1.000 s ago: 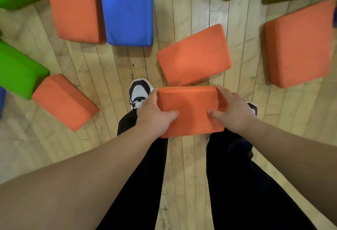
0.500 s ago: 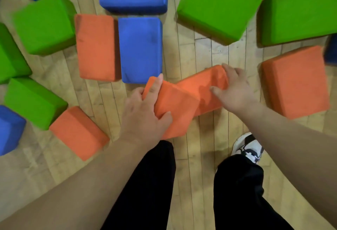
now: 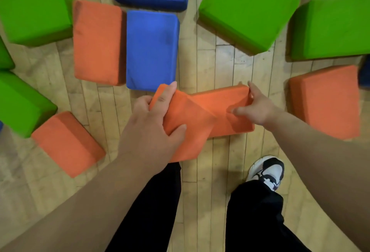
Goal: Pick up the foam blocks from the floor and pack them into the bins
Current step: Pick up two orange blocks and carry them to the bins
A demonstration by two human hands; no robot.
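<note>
Left hand (image 3: 152, 123) is gripping an orange block (image 3: 188, 129), thumb on top, fingers wrapped round its far edge. At its 3 o'clock the right hand (image 3: 258, 107) is pinching a second orange block (image 3: 220, 105) lying on the floor (image 3: 210, 171), with a blue block (image 3: 152, 49) sitting at 12.

Left hand (image 3: 152, 125) grips orange block (image 3: 190, 131); right hand (image 3: 259, 107) grips second orange block (image 3: 220, 100).

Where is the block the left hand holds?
Centre of the head view: the held orange block lies in the left hand, below the nearer blue block, overlapping a second orange block.
</note>
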